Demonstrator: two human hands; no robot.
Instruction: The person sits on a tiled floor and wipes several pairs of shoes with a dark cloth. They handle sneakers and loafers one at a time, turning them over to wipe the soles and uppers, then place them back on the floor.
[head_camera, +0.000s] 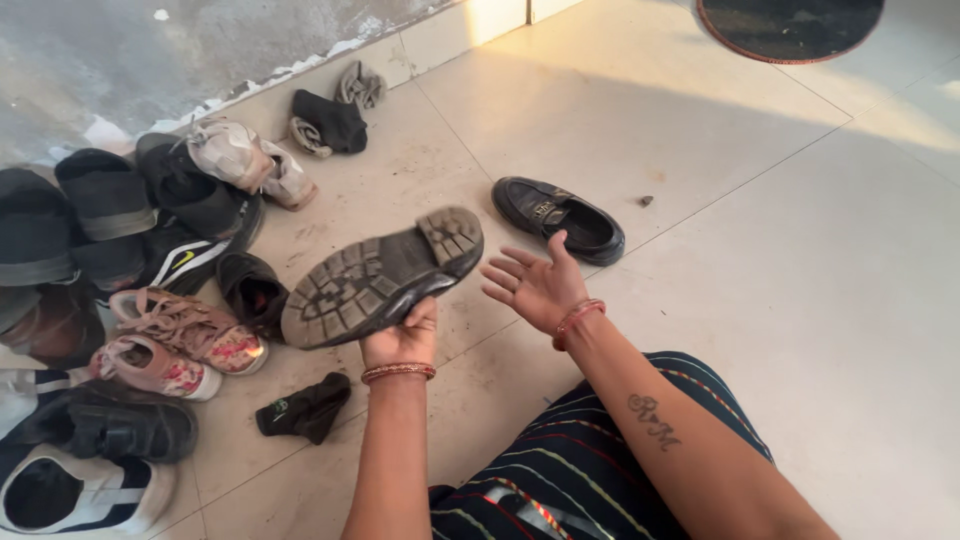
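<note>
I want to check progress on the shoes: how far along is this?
Looks done: nothing clearly. One black loafer lies apart on the tiles. In hand: the left hand holds a black shoe sole-up; the right hand is open beside it. Left: the pile of shoes and socks.

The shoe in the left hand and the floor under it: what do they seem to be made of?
The shoe shows a black, matte sole with deep blocky tread, dusty grey, so probably rubber. Its upper edge is glossy black, maybe leather or an imitation. The left hand grips it. The floor looks like pale, smooth ceramic tile, with straight joint lines.
</note>
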